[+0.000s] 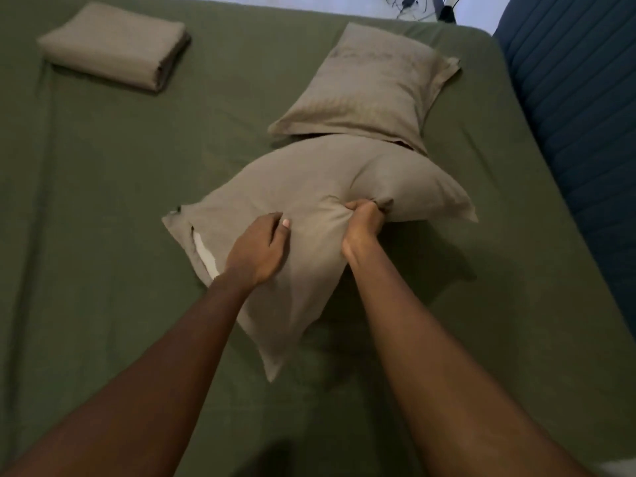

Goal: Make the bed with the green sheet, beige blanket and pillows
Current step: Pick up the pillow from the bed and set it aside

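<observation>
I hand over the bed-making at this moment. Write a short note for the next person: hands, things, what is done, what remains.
Left hand grips the near pillow; right hand bunches its cover in a fist.
Second pillow lies flat just beyond it.
Folded beige blanket lies far left on the green sheet.
Done: sheet spread.
Left: lay the near pillow in place, unfold and spread the blanket.

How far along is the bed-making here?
Done: the green sheet covers the mattress, and the far pillow lies flat on it. In hand: the left hand and right hand grip the near pillow, bunching its fabric. Left: the beige blanket sits folded, not yet spread.
</observation>
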